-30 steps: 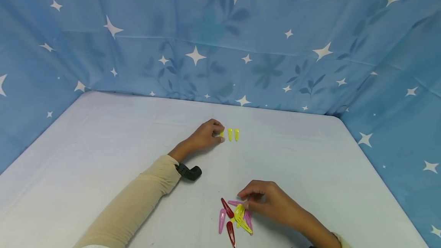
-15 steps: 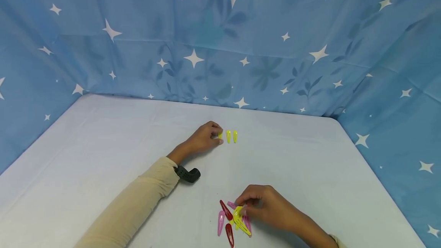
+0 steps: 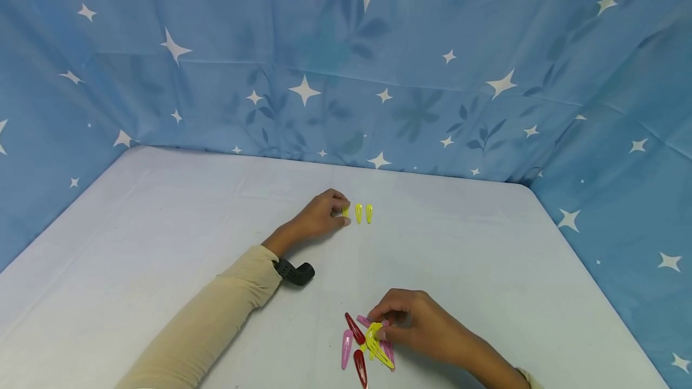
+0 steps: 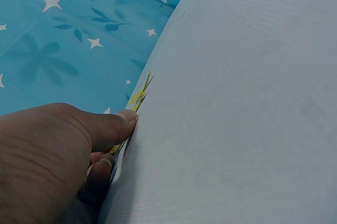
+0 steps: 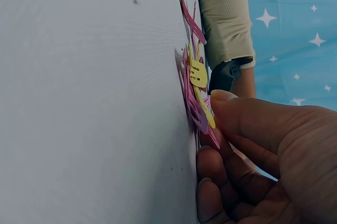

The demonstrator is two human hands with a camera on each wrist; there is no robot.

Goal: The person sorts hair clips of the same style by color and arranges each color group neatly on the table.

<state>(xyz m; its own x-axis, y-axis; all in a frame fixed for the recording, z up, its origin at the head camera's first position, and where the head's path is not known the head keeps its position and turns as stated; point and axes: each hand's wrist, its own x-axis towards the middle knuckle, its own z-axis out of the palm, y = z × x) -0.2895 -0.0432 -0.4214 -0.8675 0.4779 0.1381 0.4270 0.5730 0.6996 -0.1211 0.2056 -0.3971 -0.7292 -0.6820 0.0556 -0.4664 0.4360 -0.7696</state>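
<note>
Placement of a yellow clip [image 3: 345, 212] at the left end of a short row appears to be the step in hand. It is held by its two ends between the thumb and curled fingers of the left hand [image 3: 321, 215], just beside two yellow clips [image 3: 358, 214] laid parallel on the white table [image 3: 486, 257]. Release without the row being nudged seems to be called for next. Nearer the camera, a loose pile [image 3: 373, 341] is made up of overlapped yellow clips, pink clips [image 3: 346, 350] and red clips [image 3: 361, 367]. The right hand [image 3: 424, 323] is poised there from the right, thumb and forefinger bent down toward the pile; whether anything is pinched cannot be told. The left arm [image 3: 216, 311] is stretched far forward.
</note>
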